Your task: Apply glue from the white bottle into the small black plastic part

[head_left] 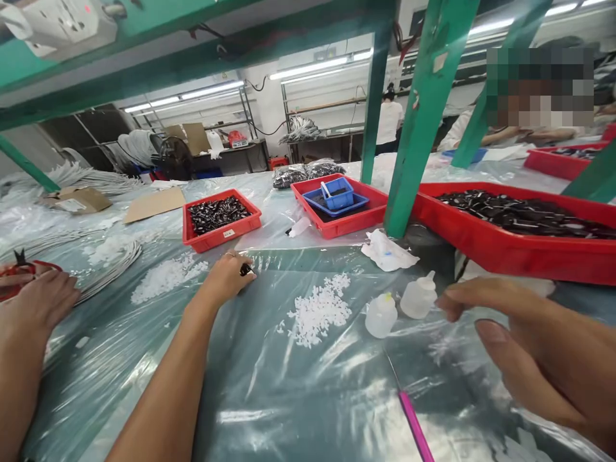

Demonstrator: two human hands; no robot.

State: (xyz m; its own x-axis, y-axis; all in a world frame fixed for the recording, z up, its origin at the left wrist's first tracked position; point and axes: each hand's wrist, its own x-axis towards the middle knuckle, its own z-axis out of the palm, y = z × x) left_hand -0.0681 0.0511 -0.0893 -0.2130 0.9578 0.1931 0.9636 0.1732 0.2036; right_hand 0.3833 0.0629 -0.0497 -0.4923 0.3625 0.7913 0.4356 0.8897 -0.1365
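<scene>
My left hand [226,277] reaches forward over the plastic-covered table [298,398] and is closed on a small black part [246,270], just in front of a red tray of black parts [221,221]. My right hand [534,350] hovers close to the camera at the right, fingers stretched out and holding nothing. Its fingertips are next to two small white squeeze bottles [399,305]. A heap of white pellets [318,312] lies between the two hands.
Another person's hand [36,301] rests at the far left by red scissors [22,266] and white cables. A second pellet heap [163,277], a red tray with blue baskets [342,205], a large red tray [505,247], green posts [423,122] and a pink stick [416,428] are around.
</scene>
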